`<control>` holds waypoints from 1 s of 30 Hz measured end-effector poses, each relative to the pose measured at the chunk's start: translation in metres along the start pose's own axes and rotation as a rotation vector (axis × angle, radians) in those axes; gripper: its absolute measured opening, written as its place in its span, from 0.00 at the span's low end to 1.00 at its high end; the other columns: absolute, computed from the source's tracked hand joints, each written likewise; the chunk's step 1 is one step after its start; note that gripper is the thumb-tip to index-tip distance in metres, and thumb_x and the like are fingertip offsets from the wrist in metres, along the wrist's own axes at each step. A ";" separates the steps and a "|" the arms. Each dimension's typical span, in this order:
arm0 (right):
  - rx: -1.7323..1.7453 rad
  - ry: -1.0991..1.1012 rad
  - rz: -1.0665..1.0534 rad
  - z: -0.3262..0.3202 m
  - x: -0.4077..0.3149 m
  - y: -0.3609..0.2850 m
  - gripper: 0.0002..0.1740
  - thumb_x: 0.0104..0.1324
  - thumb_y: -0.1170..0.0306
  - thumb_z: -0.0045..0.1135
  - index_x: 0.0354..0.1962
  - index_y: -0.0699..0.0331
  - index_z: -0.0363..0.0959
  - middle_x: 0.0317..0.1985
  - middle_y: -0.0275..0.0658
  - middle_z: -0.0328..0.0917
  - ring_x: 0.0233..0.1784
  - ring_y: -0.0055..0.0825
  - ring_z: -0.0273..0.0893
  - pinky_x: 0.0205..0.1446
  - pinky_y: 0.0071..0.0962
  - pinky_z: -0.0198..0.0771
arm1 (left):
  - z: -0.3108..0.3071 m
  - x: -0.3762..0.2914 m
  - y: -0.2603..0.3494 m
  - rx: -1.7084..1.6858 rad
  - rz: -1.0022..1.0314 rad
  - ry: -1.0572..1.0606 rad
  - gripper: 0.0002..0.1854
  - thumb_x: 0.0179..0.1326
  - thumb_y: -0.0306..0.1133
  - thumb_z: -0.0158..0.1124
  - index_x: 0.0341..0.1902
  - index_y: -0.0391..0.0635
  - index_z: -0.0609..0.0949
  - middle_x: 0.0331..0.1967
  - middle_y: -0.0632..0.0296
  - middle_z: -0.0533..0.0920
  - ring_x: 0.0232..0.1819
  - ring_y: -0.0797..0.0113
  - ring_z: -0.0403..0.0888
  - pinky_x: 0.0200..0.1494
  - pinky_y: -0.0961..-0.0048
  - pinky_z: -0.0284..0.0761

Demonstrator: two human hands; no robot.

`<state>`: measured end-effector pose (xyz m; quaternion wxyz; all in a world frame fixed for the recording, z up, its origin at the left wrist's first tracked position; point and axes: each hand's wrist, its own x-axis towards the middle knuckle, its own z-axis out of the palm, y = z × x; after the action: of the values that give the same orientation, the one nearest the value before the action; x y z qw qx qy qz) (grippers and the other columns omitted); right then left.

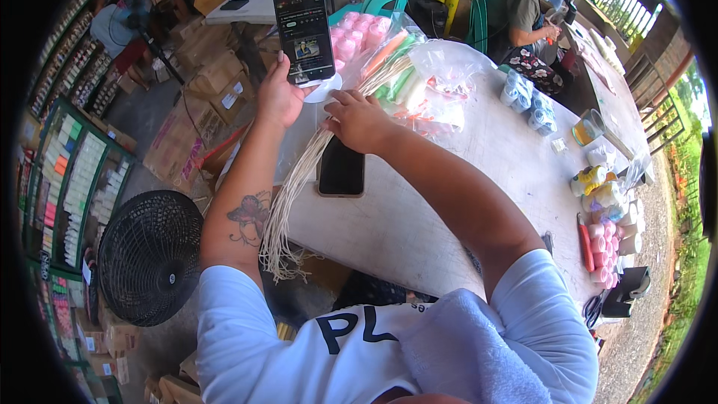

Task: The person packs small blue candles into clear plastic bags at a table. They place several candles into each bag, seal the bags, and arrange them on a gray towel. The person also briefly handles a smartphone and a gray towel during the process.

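My left hand (285, 92) grips the lower left edge of an upright smartphone (305, 33), its screen lit. Just below that phone shows the round white base (323, 88) of a stand. My right hand (359, 123) lies palm down, fingers apart, over a long bundle of cream cords (294, 191). These cords run across the table and hang over its near edge. A second phone (341, 168), its screen dark, lies flat partly under my right hand. Beyond it are clear plastic bags (443, 101) with green, white and orange material, and pink spools (359, 33).
The pale table (449, 202) also bears blue-wrapped rolls (527, 101), a tape roll (588, 127), pink spools (601, 252) and a red-handled cutter (586, 244). A black fan (151, 258) stands at left near cardboard boxes (219, 81). One person (521, 17) sits at right; another (120, 25) is far left.
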<state>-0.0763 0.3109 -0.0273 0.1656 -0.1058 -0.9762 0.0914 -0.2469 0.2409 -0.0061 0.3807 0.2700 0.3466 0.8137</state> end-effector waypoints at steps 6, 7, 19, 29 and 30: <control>-0.135 -0.151 0.154 0.006 0.001 -0.019 0.40 0.60 0.31 0.43 0.58 0.50 0.71 0.68 0.53 0.53 0.73 0.50 0.49 0.66 0.63 0.48 | -0.015 0.006 -0.010 0.027 0.007 -0.020 0.21 0.75 0.43 0.41 0.64 0.45 0.65 0.58 0.53 0.75 0.58 0.52 0.76 0.59 0.44 0.71; -0.130 -0.215 0.167 0.002 0.002 -0.022 0.41 0.60 0.30 0.41 0.59 0.49 0.70 0.68 0.53 0.53 0.73 0.50 0.48 0.67 0.64 0.45 | -0.015 0.006 -0.010 0.034 0.014 -0.036 0.21 0.75 0.43 0.41 0.64 0.45 0.65 0.58 0.53 0.75 0.58 0.52 0.76 0.59 0.44 0.72; -0.079 -0.503 0.194 -0.014 0.003 -0.031 0.41 0.65 0.33 0.34 0.63 0.54 0.65 0.67 0.51 0.58 0.76 0.48 0.43 0.69 0.72 0.26 | -0.003 -0.014 -0.011 0.083 -0.005 0.035 0.20 0.75 0.42 0.41 0.63 0.44 0.66 0.56 0.52 0.76 0.57 0.53 0.77 0.57 0.47 0.74; -0.098 -0.404 0.141 -0.015 -0.034 -0.016 0.39 0.64 0.33 0.37 0.59 0.52 0.67 0.65 0.52 0.60 0.74 0.49 0.48 0.70 0.72 0.33 | 0.005 -0.031 -0.036 -0.069 -0.062 0.044 0.21 0.74 0.41 0.43 0.66 0.47 0.64 0.60 0.56 0.73 0.59 0.54 0.75 0.60 0.43 0.70; -0.103 -0.395 0.134 -0.015 -0.035 -0.015 0.40 0.63 0.32 0.37 0.58 0.52 0.68 0.64 0.53 0.61 0.73 0.50 0.50 0.69 0.72 0.36 | 0.004 -0.029 -0.040 -0.053 -0.071 0.051 0.21 0.74 0.41 0.43 0.66 0.47 0.64 0.60 0.56 0.73 0.59 0.54 0.74 0.60 0.43 0.69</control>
<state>-0.0419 0.2903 -0.0204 -0.0412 -0.1590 -0.9839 0.0711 -0.2105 0.2380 -0.0396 0.4076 0.2266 0.3438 0.8150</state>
